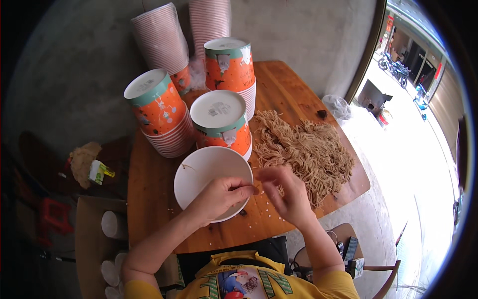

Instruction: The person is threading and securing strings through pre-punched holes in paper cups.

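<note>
A paper bucket [191, 187] with a white inside stands mouth up near the front of the wooden table. A short bit of tan cord [187, 166] shows at its far-left rim. My left hand [224, 197] is over the bucket's right side, thumb and fingers pressed together; whatever they may pinch is too small to make out. Just to its right, my right hand [287, 193] is raised with thumb and fingers apart, and I see nothing held in it. Beyond that hand lies a loose heap of tan cords [308, 154].
Upside-down stacks of orange paper buckets [219, 112] stand on the table [154, 209], with tall pale stacks [162, 37] by the wall. A cardboard box [89, 234] holding white buckets is at lower left. A wooden chair [393, 274] stands at lower right.
</note>
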Demonstrator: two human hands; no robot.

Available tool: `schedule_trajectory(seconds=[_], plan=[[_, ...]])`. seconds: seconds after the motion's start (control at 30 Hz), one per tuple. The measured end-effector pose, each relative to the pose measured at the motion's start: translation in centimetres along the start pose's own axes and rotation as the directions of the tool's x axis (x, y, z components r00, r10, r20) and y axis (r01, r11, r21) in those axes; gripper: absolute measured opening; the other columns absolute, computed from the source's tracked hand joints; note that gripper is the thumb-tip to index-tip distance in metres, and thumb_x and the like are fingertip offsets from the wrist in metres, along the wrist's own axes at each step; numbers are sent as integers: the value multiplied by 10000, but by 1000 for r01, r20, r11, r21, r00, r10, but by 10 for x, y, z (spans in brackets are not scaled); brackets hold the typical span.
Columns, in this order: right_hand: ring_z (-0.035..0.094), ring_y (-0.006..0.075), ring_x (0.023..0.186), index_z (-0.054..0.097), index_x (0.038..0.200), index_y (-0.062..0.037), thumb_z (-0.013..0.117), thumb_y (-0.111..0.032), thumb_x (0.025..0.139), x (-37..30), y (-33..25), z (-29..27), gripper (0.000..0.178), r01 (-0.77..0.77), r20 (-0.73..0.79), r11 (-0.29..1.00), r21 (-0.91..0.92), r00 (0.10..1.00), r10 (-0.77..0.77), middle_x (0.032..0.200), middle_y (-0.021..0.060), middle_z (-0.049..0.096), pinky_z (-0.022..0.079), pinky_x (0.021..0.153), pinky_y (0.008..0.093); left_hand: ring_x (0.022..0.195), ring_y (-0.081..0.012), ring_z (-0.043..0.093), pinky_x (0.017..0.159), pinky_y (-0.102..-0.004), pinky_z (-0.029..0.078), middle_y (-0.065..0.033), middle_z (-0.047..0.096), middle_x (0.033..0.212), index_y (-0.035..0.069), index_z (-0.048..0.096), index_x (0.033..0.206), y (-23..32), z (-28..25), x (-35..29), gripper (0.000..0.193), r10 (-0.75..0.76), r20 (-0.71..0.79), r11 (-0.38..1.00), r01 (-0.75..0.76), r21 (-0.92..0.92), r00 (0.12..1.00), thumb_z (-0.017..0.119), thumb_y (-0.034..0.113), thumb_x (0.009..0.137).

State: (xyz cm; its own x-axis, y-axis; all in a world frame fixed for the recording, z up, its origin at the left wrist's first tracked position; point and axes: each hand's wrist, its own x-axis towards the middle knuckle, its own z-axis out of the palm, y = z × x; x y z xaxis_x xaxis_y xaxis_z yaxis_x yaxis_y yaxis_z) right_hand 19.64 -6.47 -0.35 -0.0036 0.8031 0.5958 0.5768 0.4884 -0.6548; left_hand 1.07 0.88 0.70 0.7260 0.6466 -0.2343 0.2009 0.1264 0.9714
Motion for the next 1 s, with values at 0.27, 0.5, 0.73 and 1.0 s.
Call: schedule_trajectory(seconds=[0.27,0.5,0.73,1.0], plan=[[608,299,695,566,886,-25,692,-102,871,-12,-4,8,149,-79,-28,971,-225,997,75,818,107,598,496,576,369,694,-33,473,634,-177,402,48,537,760,16,648,998,-1,-2,5,202,-15,25,1000,15,4,1000,578,205,984],[631,197,649,606,953,-13,678,-75,892,-30,-23,33,113,-344,-3,921,181,936,351,795,111,630,500,565,304,794,-79,585,703,-230,483,-19,626,952,40,599,1084,0,-4,5,149,-136,111,915,168,-366,984,543,129,979],[570,230,663,660,1056,-79,675,-12,834,-24,-6,7,232,-133,3,989,58,991,133,865,68,596,497,605,327,858,-112,596,746,-241,479,-49,617,979,43,557,1041,2,-3,1,133,-124,118,916,159,-369,985,605,85,924],[557,276,980,627,1167,-144,674,5,719,19,-3,-14,475,317,317,920,-230,918,-237,1085,46,582,522,810,371,865,-148,604,766,-285,500,-107,608,984,34,391,1109,8,8,-3,322,-4,-102,982,-15,-187,995,624,-8,889]])
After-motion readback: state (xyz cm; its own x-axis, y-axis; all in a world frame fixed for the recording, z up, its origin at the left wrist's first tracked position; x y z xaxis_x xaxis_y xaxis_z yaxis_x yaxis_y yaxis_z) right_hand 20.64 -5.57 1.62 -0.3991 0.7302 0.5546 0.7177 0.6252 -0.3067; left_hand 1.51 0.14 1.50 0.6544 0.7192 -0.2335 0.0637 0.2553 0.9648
